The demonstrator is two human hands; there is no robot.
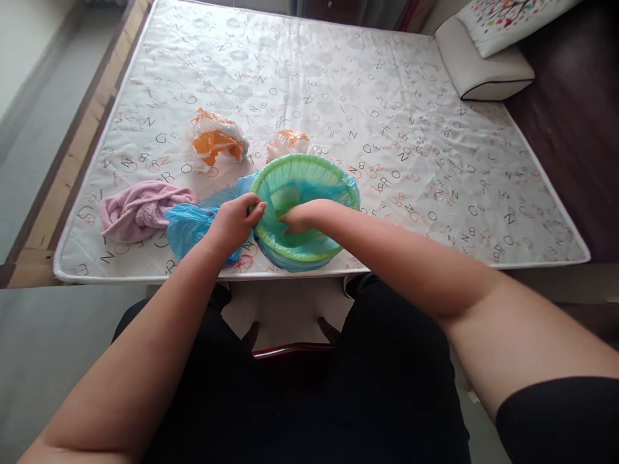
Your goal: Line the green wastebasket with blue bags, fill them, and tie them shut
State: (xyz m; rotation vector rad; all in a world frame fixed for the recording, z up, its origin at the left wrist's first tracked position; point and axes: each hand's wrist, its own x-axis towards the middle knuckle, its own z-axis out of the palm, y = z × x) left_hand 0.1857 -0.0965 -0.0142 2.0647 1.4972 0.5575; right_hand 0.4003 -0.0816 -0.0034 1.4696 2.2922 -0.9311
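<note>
Gripping basket rim (296, 159), left hand (236, 220) | right hand (298, 218) inside, grip I'm not discerning | judging basket light, liner (331, 192) slippery, rim firmest

- Left hand (235, 222): fingers curled at left rim of round green plastic basket (309, 169); exact grip unclear.
- Right hand (302, 217): reaching down inside basket, fingertips partly hidden.
- Thin blue translucent plastic film (329, 191) inside basket, lapping over right rim.
- Crumpled blue plastic bag (186, 229) by left hand, touching twisted pink fabric cloth (140, 209).
- Behind: 2 crumpled clear-and-orange plastic wrappers, 1 left (217, 138), 1 just past basket (290, 140).
- All on white letter-print mattress (411, 148); cream dark-piped bolster (476, 61) at far right corner.
</note>
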